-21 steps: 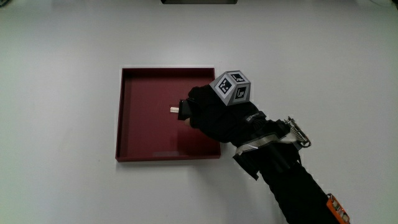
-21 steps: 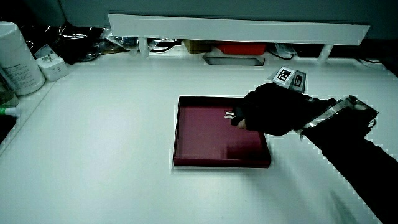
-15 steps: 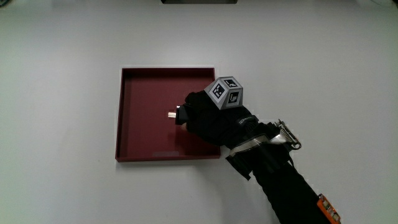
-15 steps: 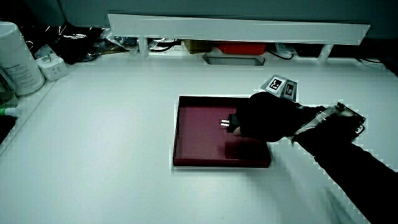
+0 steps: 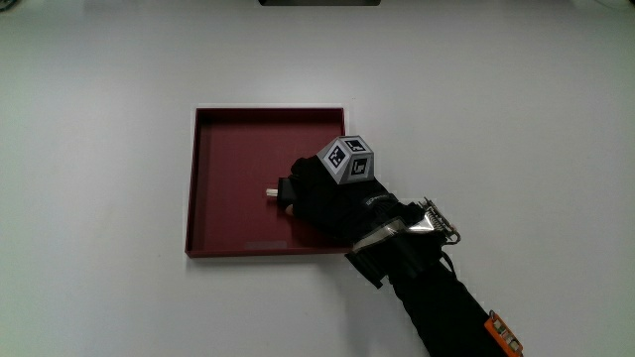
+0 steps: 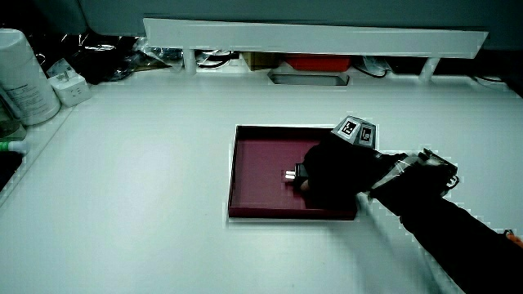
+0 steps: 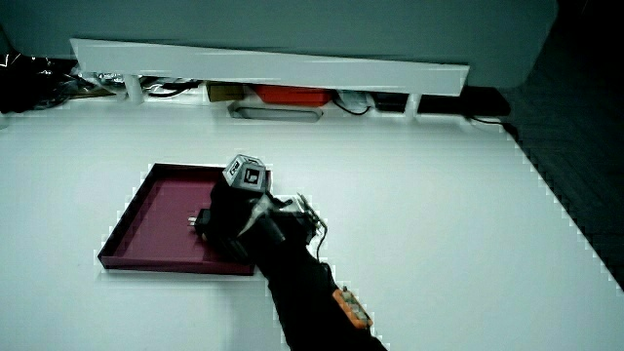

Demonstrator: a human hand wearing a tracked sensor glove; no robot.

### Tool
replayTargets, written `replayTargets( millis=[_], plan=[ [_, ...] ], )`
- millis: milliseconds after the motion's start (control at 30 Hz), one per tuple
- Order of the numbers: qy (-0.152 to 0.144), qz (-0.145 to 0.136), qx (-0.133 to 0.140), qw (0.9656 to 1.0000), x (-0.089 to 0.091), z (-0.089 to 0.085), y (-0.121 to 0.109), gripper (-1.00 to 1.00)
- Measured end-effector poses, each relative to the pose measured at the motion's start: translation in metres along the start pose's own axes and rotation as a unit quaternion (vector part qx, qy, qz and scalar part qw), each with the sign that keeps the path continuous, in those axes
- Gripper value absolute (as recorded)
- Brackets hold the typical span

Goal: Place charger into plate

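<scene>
A dark red square plate [image 5: 228, 159] with a low rim lies on the white table, also seen in both side views [image 6: 257, 159] [image 7: 156, 210]. The hand [image 5: 322, 193] is over the plate, its fingers curled around a small black charger [image 5: 284, 190] whose pale metal prongs [image 5: 270, 192] stick out toward the plate's middle. In both side views the charger [image 6: 296, 173] [image 7: 202, 223] is low over the plate's floor, just in front of the glove [image 6: 335, 167] [image 7: 234, 219]. Whether the charger touches the plate I cannot tell.
A white cylindrical container [image 6: 23, 75] and a small white adapter [image 6: 67, 86] stand at the table's edge. A low white partition [image 6: 310, 37] [image 7: 263, 63] runs along the table, with a red box [image 6: 320, 63] and cables under it.
The hand with the charger has moved nearer to the person and lower over the plate, and the forearm has drawn back with it. The plate has not moved.
</scene>
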Motion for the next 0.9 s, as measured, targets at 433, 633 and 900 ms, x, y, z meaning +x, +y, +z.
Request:
replayTargets(
  millis=[433, 633, 900],
  plan=[
    [-0.011, -0.002, 0.01, 0.9999, 0.001, -0.005, -0.003, 0.0],
    [-0.002, 0.0, 0.004, 1.0, 0.004, -0.005, -0.004, -0.29],
    [0.032, 0.025, -0.006, 0.9992, 0.005, 0.015, -0.025, -0.76]
  ],
)
